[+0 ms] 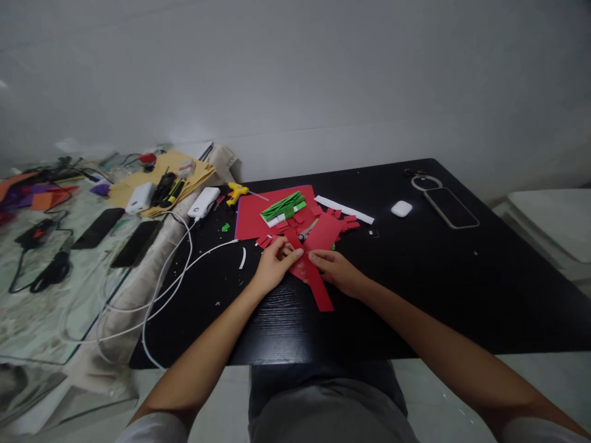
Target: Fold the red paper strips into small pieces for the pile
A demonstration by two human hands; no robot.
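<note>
A long red paper strip (319,292) slants down toward the table's front edge. My left hand (277,261) is closed on its upper part, the thumb lying on top. From the other side my right hand (335,267) pinches the strip's right edge between thumb and fingers. Just behind the hands lies a larger piece of red paper (325,232), and beside it scissors (305,235) show only in part. Small cut red paper pieces (349,223) are scattered around. Folded green paper (284,206) rests on a red sheet (252,215) farther back.
A white paper strip (344,209) lies behind the red pieces. At the back left are a yellow glue gun (237,192) and a white power bank (204,203) with a looping cable. A white earbud case (401,209) and a phone (451,207) lie to the right.
</note>
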